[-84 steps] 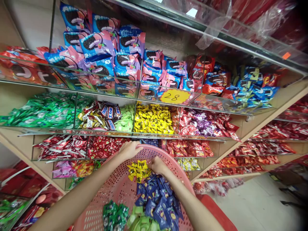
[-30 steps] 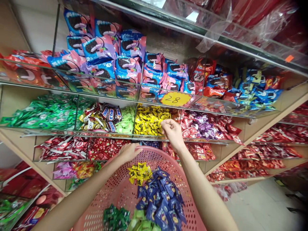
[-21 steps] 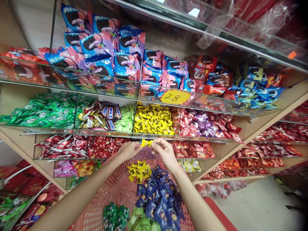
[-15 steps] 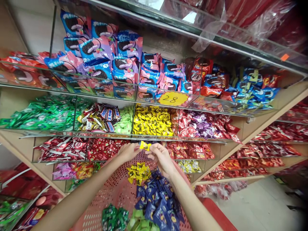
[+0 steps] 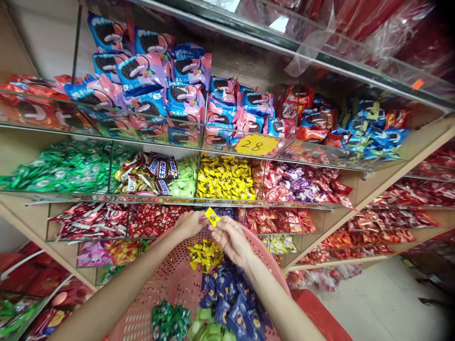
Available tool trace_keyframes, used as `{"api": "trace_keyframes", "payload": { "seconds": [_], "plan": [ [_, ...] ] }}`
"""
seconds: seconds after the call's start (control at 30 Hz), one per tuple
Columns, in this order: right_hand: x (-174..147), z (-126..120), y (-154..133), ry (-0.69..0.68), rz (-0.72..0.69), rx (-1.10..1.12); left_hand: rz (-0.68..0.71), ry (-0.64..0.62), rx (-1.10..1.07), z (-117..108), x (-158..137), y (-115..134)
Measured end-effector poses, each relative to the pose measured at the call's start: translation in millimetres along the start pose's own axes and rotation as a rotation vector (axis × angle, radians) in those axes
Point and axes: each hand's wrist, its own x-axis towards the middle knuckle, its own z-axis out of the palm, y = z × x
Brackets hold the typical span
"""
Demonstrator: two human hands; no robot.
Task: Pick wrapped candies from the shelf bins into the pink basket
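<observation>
My right hand (image 5: 231, 239) pinches a small yellow-wrapped candy (image 5: 212, 216) over the far side of a pink perforated plastic basket (image 5: 174, 270). Curled at the basket's far rim is my left hand (image 5: 191, 224), its fingertips close beside the candy; the grip on the rim is partly hidden. Inside the basket lie separate heaps: yellow candies (image 5: 205, 255), dark blue packets (image 5: 234, 303), light green packets (image 5: 209, 327) and dark green candies (image 5: 170, 321). My right forearm covers part of the blue heap.
Sloping shelves with clear dividers face me. Yellow candies (image 5: 225, 177) fill one bin, with Snickers bars (image 5: 161, 170) and green packets (image 5: 67, 166) to its left. Blue-and-pink cookie packs (image 5: 142, 73) are stacked above, near a yellow "28" price tag (image 5: 256, 144). Tiled floor (image 5: 377, 303) shows at right.
The yellow candy has turned from lying sideways to a tilted position, its printed face showing more. My right hand has shifted slightly down and left. My left hand stays at the rim.
</observation>
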Motion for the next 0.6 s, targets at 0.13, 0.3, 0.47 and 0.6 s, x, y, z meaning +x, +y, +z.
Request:
{"api": "trace_keyframes", "payload": {
  "seconds": [0.13, 0.3, 0.47, 0.6],
  "plan": [
    [0.1, -0.4, 1.2, -0.012, -0.009, -0.014, 0.018, 0.004, -0.030, -1.4, -1.3, -0.6],
    [-1.0, 0.4, 2.9, -0.057, 0.027, -0.022, 0.056, 0.014, -0.034, -0.6, -0.8, -2.8],
    [-1.9, 0.3, 6.1, -0.087, 0.036, -0.032, 0.065, 0.008, -0.043, 0.2, 0.0, -4.4],
    [-2.6, 0.7, 7.4, -0.106, 0.042, -0.052, 0.076, 0.009, -0.045, -0.8, -0.2, -4.0]
  ]
}}
